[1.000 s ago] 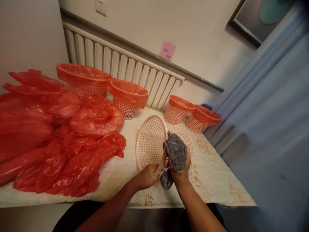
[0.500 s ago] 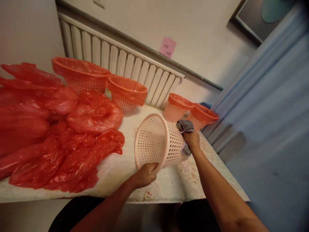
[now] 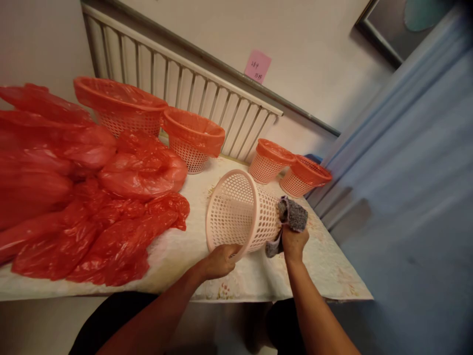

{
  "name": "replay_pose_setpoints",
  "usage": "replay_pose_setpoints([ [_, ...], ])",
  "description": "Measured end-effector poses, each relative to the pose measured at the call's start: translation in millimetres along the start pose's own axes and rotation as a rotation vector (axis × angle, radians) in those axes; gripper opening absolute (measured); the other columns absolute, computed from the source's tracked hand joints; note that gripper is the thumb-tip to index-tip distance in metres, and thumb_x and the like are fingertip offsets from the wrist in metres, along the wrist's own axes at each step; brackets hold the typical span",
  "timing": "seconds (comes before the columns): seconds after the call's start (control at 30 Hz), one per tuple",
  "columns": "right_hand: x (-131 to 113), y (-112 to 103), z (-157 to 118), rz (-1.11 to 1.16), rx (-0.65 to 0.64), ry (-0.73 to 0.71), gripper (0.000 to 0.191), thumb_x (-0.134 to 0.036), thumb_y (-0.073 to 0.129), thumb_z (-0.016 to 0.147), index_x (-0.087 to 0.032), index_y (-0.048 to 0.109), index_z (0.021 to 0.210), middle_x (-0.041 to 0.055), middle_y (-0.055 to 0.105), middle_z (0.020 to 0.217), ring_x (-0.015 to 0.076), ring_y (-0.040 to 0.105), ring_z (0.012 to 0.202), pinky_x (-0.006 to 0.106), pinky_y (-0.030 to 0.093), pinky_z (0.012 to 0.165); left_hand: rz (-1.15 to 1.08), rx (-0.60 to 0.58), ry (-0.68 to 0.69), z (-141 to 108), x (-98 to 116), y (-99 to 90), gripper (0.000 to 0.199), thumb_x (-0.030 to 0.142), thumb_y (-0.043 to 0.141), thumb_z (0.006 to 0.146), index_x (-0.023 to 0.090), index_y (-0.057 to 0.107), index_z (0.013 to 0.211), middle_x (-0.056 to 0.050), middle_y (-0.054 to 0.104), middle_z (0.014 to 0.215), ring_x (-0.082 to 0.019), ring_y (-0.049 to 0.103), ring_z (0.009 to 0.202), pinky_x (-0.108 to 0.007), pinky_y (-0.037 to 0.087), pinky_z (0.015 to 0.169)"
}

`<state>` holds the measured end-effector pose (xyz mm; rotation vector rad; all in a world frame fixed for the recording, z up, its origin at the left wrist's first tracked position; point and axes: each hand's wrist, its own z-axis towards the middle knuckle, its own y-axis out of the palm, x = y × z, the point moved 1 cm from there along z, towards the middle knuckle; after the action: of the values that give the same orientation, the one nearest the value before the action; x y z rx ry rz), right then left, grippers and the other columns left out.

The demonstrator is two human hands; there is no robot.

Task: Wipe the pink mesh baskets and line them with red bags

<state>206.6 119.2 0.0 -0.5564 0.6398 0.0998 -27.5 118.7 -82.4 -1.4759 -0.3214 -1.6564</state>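
A pale pink perforated basket [image 3: 266, 217] lies tilted on its side on the table, its open mouth facing left. My left hand [image 3: 220, 261] grips the lower edge of its rim, thumb inside the mouth. At the basket's base end, my right hand [image 3: 294, 241] is closed on a grey cloth [image 3: 296, 215] with a purplish edge. Part of the cloth hangs below the fingers, close against the basket's side. Heaped red plastic bags [image 3: 92, 197] cover the left part of the table.
Two baskets lined with red bags [image 3: 192, 133] stand at the back left. Two smaller-looking lined baskets [image 3: 268, 162] are at the back right. Behind the flowered tablecloth [image 3: 177, 266] is a white radiator [image 3: 177, 79]; a blue curtain [image 3: 406, 172] hangs at the right.
My right hand and the cloth have moved down and slightly right around the basket's base end. My left hand still holds the rim. The view has shifted slightly.
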Motion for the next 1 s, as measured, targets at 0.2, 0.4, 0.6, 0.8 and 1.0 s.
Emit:
replay_pose_setpoints([
  [0.2,-58.7,-19.3,-71.1,0.293,-0.080,-0.149,0.022,-0.035,0.062,0.074,-0.015,0.061,0.084,0.0076,0.064,0.084,0.0195,0.056,0.075,0.033,0.047,0.071,0.008,-0.007,0.022,1.7,1.4,1.3,0.038,0.008,0.043,0.076,0.016,0.066,0.105,-0.002,0.071,0.104,-0.018,0.062,0.093,-0.028,0.045,0.087],
  [0.4,-94.4,-21.0,-29.7,0.262,-0.186,-0.364,0.017,-0.035,0.058,0.078,-0.018,0.062,0.081,0.0053,0.065,0.085,0.0200,0.057,0.081,0.034,0.046,0.076,-0.010,0.019,0.027,1.3,3.6,0.6,0.038,0.007,0.044,0.074,0.016,0.065,0.103,-0.002,0.070,0.106,-0.019,0.061,0.098,-0.027,0.044,0.089],
  [0.6,-97.0,5.0,35.3,0.148,-0.329,-0.315,0.022,-0.034,0.052,0.077,-0.016,0.063,0.078,0.0074,0.068,0.082,0.0184,0.056,0.071,0.029,0.042,0.066,0.035,0.008,0.005,-1.4,4.2,0.1,0.045,0.003,0.042,0.061,0.015,0.067,0.097,-0.001,0.072,0.097,-0.018,0.063,0.085,-0.025,0.045,0.078],
  [0.8,-98.2,13.9,41.7,0.088,-0.353,-0.315,0.024,-0.032,0.049,0.074,-0.015,0.065,0.078,0.0099,0.069,0.084,0.0191,0.057,0.071,0.029,0.041,0.065,0.076,-0.008,0.003,-1.3,2.0,-0.1,0.044,0.007,0.042,0.070,0.018,0.065,0.106,-0.003,0.071,0.104,-0.019,0.063,0.092,-0.026,0.046,0.083],
  [1.0,-95.1,4.7,38.3,0.089,-0.379,-0.267,0.024,-0.033,0.049,0.073,-0.015,0.064,0.076,0.0093,0.069,0.080,0.0188,0.056,0.067,0.029,0.042,0.062,0.115,-0.021,0.017,-4.8,6.8,-5.8,0.034,0.021,0.038,0.089,0.019,0.064,0.110,-0.004,0.070,0.105,-0.020,0.063,0.092,-0.027,0.046,0.083],
])
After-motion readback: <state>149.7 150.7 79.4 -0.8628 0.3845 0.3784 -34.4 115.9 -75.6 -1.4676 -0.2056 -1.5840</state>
